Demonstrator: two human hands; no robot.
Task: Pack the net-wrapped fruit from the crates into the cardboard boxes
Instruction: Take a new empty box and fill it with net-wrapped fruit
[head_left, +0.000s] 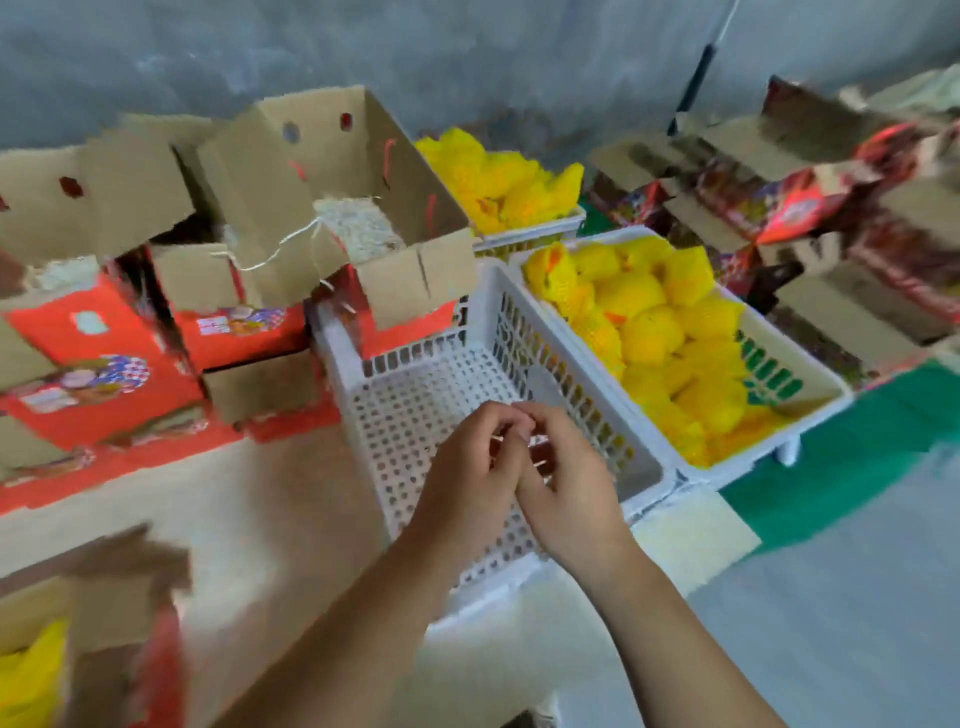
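Both hands are held together over the empty crate (447, 410). The left hand (475, 467) and right hand (569, 483) have fingers curled, fingertips touching; something tiny may be pinched between them, but what cannot be told. No fruit is gripped. The netted fruit (670, 338) lies in the full crate (810, 410) just to the right and ahead, so the right hand is judged nearer. An open box (363, 171) stands ahead-left, well apart from the fruit.
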